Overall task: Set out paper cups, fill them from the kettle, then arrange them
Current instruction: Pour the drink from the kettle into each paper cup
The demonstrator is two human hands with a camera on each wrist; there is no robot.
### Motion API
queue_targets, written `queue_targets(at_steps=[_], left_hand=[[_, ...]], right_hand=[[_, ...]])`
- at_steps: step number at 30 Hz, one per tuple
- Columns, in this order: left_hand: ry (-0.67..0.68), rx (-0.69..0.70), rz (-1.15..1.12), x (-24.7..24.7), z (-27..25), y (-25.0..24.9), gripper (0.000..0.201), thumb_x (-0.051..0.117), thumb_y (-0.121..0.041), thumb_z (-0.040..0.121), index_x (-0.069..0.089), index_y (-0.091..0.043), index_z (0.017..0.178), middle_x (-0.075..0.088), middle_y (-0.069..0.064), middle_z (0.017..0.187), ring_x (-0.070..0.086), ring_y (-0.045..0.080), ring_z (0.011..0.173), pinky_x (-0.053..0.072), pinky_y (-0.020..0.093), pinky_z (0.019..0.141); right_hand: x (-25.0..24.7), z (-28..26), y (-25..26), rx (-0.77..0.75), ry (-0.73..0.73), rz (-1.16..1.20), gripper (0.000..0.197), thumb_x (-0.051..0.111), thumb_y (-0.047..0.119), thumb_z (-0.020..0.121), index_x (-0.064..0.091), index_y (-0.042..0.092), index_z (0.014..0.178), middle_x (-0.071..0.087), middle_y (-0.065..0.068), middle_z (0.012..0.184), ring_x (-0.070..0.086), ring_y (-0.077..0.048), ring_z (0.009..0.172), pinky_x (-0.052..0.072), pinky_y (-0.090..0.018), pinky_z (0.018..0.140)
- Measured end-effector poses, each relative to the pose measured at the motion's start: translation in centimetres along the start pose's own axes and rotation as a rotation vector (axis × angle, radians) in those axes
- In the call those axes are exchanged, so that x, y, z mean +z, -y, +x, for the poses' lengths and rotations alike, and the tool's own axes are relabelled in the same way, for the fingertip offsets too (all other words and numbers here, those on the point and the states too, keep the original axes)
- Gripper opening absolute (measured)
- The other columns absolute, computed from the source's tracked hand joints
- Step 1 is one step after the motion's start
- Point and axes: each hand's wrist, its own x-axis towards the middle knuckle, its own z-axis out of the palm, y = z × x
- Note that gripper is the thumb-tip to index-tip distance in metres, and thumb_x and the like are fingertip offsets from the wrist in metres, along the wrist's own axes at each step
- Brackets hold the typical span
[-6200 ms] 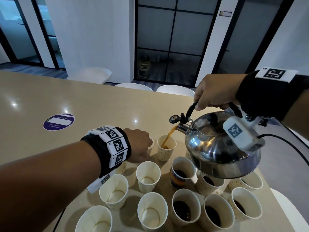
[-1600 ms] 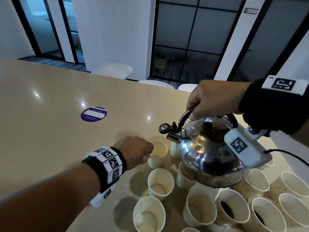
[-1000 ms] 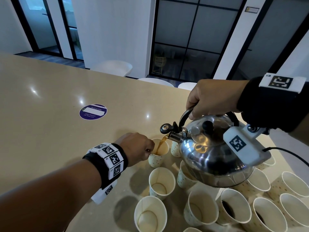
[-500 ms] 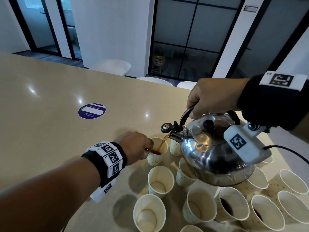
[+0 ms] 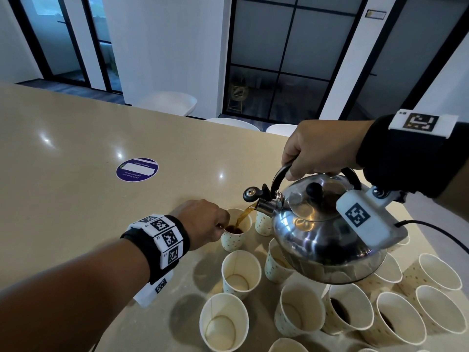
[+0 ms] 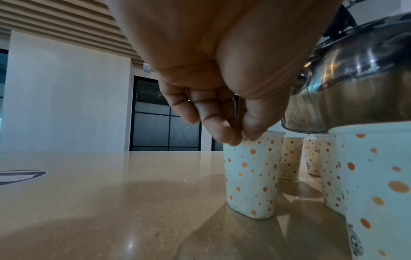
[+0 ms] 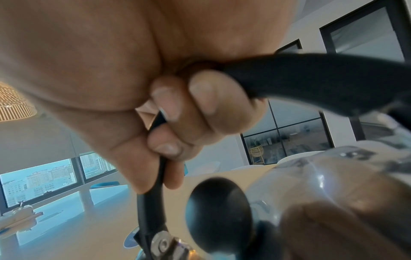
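We hold the steel kettle [image 5: 327, 235] tipped forward above the cluster of paper cups [image 5: 299, 308], our right hand [image 5: 322, 148] wrapped tight around its black handle [image 7: 311, 77]; this grip is fully closed on the handle, fingers curled under it. A thin brown stream [image 5: 242, 216] runs from the spout [image 5: 265, 207] into the dotted cup [image 5: 236, 233] at the far left of the group, which stands upright on the beige counter [image 5: 63, 199] with dark liquid low inside. Our left hand [image 5: 205, 223] steadies that cup: thumb and fingertips [image 6: 224, 135] pinch its near rim, the other fingers curled. Several cups nearer us show pale insides; 3 at the lower right hold dark liquid. A round purple sticker [image 5: 137, 169] lies on the counter, well apart from the cups.
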Motion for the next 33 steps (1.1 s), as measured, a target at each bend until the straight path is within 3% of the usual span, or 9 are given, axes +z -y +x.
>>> queue_targets(at_steps=[4,9,15,19,25,28,33], left_hand=[[-0.051,0.002,-0.044,0.1,-0.6,0.0,0.033,0.054,-0.036,0.097,0.058,-0.03,0.129,0.07,-0.009,0.11,0.064,0.018,0.099,0.051,0.035,0.09],[-0.088,0.024,-0.051,-0.5,-2.4,-0.2,0.023,0.054,-0.035,0.096,0.064,-0.028,0.116,0.066,-0.008,0.108,0.062,0.018,0.095,0.049,0.035,0.088],[0.014,0.1,-0.068,-0.2,-4.6,-1.2,0.019,0.056,-0.033,0.092,0.066,-0.032,0.109,0.067,-0.011,0.104,0.062,0.015,0.09,0.051,0.036,0.085],[0.103,0.123,-0.067,0.5,-5.5,-1.9,0.026,0.055,-0.034,0.094,0.063,-0.039,0.118,0.068,-0.012,0.109,0.063,0.014,0.095,0.052,0.035,0.088],[0.091,0.126,-0.084,0.9,-5.8,-2.0,0.026,0.057,-0.034,0.093,0.067,-0.038,0.117,0.068,-0.012,0.109,0.063,0.014,0.097,0.051,0.034,0.089],[0.094,0.134,-0.071,0.9,-5.7,-1.9,0.026,0.059,-0.034,0.091,0.068,-0.036,0.115,0.068,-0.012,0.107,0.063,0.013,0.095,0.052,0.034,0.088],[0.094,0.124,-0.076,0.8,-5.3,-2.2,0.027,0.06,-0.033,0.09,0.072,-0.035,0.114,0.07,-0.012,0.11,0.064,0.015,0.098,0.051,0.03,0.085]], right_hand=[[-0.4,-0.8,-0.9,-0.001,-0.048,0.074,0.006,0.075,0.018,0.082,0.074,0.016,0.076,0.055,-0.001,0.051,0.045,-0.019,0.048,0.038,-0.025,0.043],[-1.7,-2.9,-2.7,-0.021,-0.147,0.255,0.006,0.074,0.014,0.081,0.075,0.01,0.077,0.049,-0.005,0.048,0.04,-0.022,0.048,0.035,-0.024,0.044],[-2.8,-5.8,-3.5,-0.058,-0.19,0.414,0.004,0.075,0.012,0.078,0.075,0.009,0.08,0.047,-0.003,0.046,0.036,-0.015,0.04,0.033,-0.022,0.046],[-2.4,-7.4,-3.0,-0.059,-0.157,0.374,0.003,0.075,0.012,0.079,0.076,0.01,0.079,0.049,-0.004,0.046,0.037,-0.014,0.039,0.034,-0.022,0.044],[-0.8,-8.5,-1.8,-0.062,-0.106,0.237,0.005,0.075,0.016,0.08,0.076,0.015,0.076,0.053,-0.003,0.049,0.039,-0.011,0.038,0.035,-0.02,0.04],[0.0,-8.9,-0.9,-0.084,-0.111,0.095,0.006,0.075,0.025,0.079,0.076,0.023,0.073,0.069,0.003,0.062,0.057,-0.01,0.049,0.048,-0.026,0.05],[1.3,-9.0,0.1,-0.09,-0.083,-0.001,0.008,0.074,0.026,0.079,0.075,0.026,0.072,0.071,0.008,0.07,0.066,-0.011,0.069,0.054,-0.029,0.066]])
